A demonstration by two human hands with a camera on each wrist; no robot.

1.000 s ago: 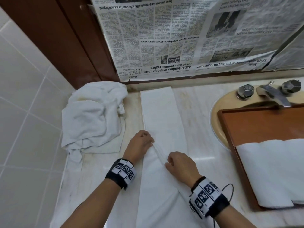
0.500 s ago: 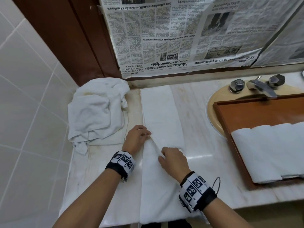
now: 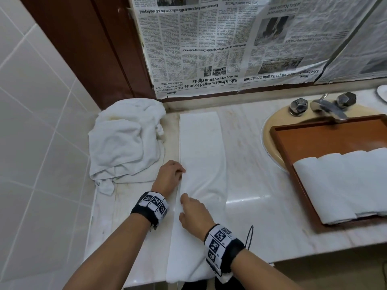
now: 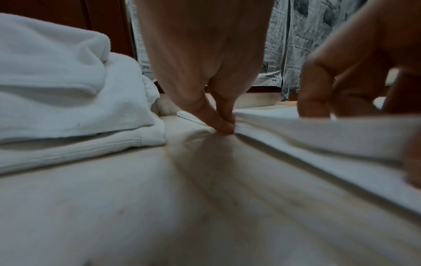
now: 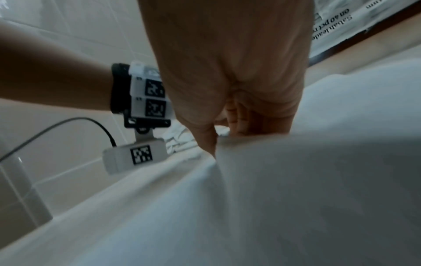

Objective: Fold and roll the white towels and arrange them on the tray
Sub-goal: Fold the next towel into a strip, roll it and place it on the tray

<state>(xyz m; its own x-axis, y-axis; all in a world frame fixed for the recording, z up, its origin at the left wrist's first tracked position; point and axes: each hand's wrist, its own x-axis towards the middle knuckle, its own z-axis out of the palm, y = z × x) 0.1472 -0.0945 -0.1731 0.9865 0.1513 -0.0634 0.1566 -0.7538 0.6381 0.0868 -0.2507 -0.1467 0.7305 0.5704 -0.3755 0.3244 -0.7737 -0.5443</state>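
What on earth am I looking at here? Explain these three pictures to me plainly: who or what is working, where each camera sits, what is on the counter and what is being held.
No machine: a person works with bare hands, wearing a camera on the head and one on each wrist, on bands with black-and-white markers.

The wide picture is from the head camera, looking down at a marble counter. The other two look along each hand at its fingers.

On the counter lies a long folded white towel, stretched away from the person. Left of it sits a crumpled heap of white towels. At right, a wooden tray rests over the basin and holds rolled towels.

The left hand pinches the long towel's left edge, fingertips against the counter. The right hand grips the same edge nearer the person, fingers curled into the cloth.
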